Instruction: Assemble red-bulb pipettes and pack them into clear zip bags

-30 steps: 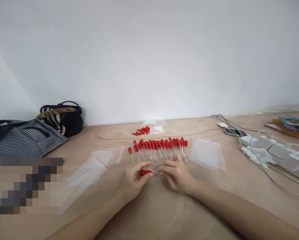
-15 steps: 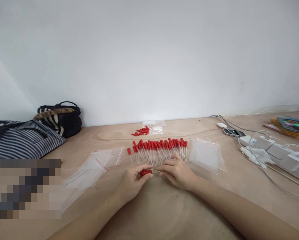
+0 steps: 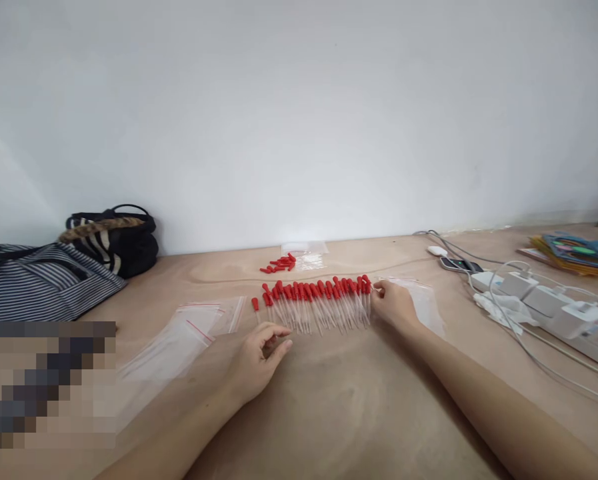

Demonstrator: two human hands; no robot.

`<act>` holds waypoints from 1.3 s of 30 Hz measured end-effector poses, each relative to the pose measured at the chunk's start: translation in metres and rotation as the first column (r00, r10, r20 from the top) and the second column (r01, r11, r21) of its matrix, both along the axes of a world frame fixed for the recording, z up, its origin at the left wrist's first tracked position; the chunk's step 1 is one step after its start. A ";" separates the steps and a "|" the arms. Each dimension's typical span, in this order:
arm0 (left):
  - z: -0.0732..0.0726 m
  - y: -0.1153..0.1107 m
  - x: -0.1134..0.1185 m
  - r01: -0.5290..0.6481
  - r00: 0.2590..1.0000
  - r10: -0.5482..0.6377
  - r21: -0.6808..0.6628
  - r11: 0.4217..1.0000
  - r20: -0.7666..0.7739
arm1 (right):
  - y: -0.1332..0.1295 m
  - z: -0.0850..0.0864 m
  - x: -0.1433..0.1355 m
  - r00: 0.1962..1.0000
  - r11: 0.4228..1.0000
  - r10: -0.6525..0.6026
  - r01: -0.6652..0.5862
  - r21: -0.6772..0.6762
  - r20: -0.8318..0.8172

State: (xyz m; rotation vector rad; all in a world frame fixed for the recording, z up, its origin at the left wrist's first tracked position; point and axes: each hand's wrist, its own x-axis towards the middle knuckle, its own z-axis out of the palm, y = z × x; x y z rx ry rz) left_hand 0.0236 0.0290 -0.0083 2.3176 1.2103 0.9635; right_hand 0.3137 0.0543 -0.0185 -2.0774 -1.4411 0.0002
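A row of glass droppers with red rubber bulbs (image 3: 321,300) lies across the middle of the table, tips toward me. My right hand (image 3: 395,307) is at the row's right end, fingers curled closed beside the last red bulbs. It seems to pinch a dropper there, mostly hidden by the fingers. My left hand (image 3: 263,357) rests in front of the row's left end, thumb and fingers apart with nothing between them. One dropper (image 3: 255,305) lies slightly apart at the left end. Farther back are loose red bulbs (image 3: 280,263) and a bundle of clear glass tubes (image 3: 311,261).
Clear zip bags (image 3: 166,343) lie on the left, and more bags (image 3: 429,307) lie partly behind my right hand. At the right are a power strip with white chargers (image 3: 543,307) and cables. Striped bags (image 3: 53,280) stand at the far left.
My hands were together around a red bulb and a glass tube. The right hand has moved right and back to the row's end; the left has let go and opened.
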 end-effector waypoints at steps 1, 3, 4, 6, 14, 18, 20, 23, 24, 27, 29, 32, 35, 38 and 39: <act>0.000 0.000 0.000 -0.001 1.000 0.001 -0.013 1.000 -0.012 | 0.000 -0.002 0.000 1.000 1.000 -0.001 0.001 -0.028 0.017; 0.000 0.000 0.001 0.007 1.000 -0.008 -0.044 0.999 -0.027 | 0.000 -0.004 -0.001 0.999 0.998 0.002 0.002 -0.070 0.051; 0.000 0.000 0.001 0.014 0.999 -0.016 -0.057 0.998 -0.029 | 0.000 -0.005 -0.002 0.998 0.996 0.004 0.002 -0.089 0.065; 0.001 -0.001 0.001 0.030 0.999 -0.032 -0.059 0.998 -0.036 | -0.001 -0.004 -0.003 0.996 0.992 0.015 -0.003 -0.127 0.087; -0.002 0.004 -0.014 -0.047 0.989 0.072 0.185 0.982 -0.130 | -0.023 0.003 -0.024 0.921 0.903 0.327 -0.370 0.218 0.210; -0.010 0.008 -0.023 -0.184 0.956 0.201 0.100 0.978 -0.213 | -0.044 0.003 -0.050 0.596 0.598 0.742 -0.795 0.096 0.307; -0.012 0.013 -0.025 -0.212 0.949 0.213 0.029 0.977 -0.233 | -0.048 0.001 -0.057 0.544 0.561 0.787 -0.827 0.028 0.292; -0.011 0.023 -0.027 -0.243 0.945 0.227 -0.040 0.969 -0.236 | -0.047 0.000 -0.059 0.548 0.573 0.800 -0.819 -0.037 0.245; -0.011 0.027 -0.026 -0.249 0.944 0.231 -0.050 0.967 -0.236 | -0.046 0.000 -0.059 0.546 0.572 0.804 -0.818 -0.058 0.234; -0.008 0.033 -0.023 -0.236 0.945 0.219 -0.040 0.971 -0.244 | -0.044 0.001 -0.061 0.532 0.560 0.819 -0.823 -0.097 0.215; -0.007 0.033 -0.022 -0.236 0.937 0.227 -0.002 0.972 -0.266 | -0.044 0.001 -0.063 0.528 0.555 0.823 -0.826 -0.099 0.211; -0.003 0.032 -0.027 -0.271 0.898 0.302 0.139 0.953 -0.320 | -0.044 -0.001 -0.063 0.532 0.556 0.818 -0.828 -0.065 0.219; 0.003 0.030 -0.048 -0.308 0.797 0.416 0.298 0.904 -0.438 | -0.044 -0.004 -0.061 0.541 0.559 0.805 -0.829 -0.004 0.241; 0.011 0.022 -0.076 -0.434 0.586 0.545 0.335 0.836 -0.600 | -0.044 -0.006 -0.059 0.544 0.556 0.797 -0.830 0.031 0.262; 0.013 0.018 -0.084 -0.475 0.527 0.550 0.312 0.823 -0.648 | -0.044 -0.006 -0.059 0.543 0.555 0.796 -0.831 0.036 0.266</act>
